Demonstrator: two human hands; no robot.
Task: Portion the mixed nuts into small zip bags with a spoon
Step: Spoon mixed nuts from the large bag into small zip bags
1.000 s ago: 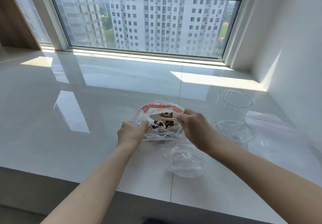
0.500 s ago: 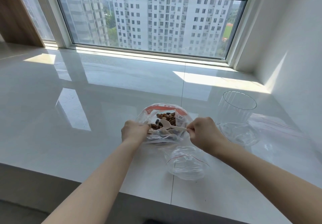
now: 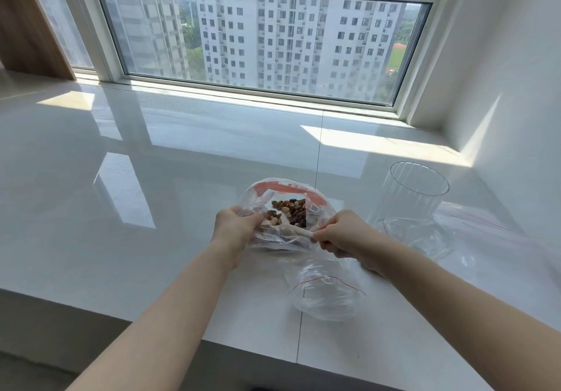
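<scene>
A clear zip bag with a red seal strip (image 3: 315, 199) stands open on the white counter, with mixed nuts (image 3: 290, 213) inside. My left hand (image 3: 235, 229) grips the bag's left rim. My right hand (image 3: 343, 235) pinches the handle of a pale spoon (image 3: 299, 232); the spoon's bowl is down among the nuts and mostly hidden. A small empty zip bag with a thin red line (image 3: 326, 290) lies just in front of the big bag, under my right wrist.
A clear ribbed glass (image 3: 416, 199) stands to the right, with another empty small bag (image 3: 422, 235) at its base and more flat bags (image 3: 485, 223) beyond. The counter's front edge (image 3: 212, 339) runs near me; a wall rises on the right.
The spoon has gone from above the nuts down into them, and my right hand has dropped lower and nearer. My left hand kept its hold on the rim.
</scene>
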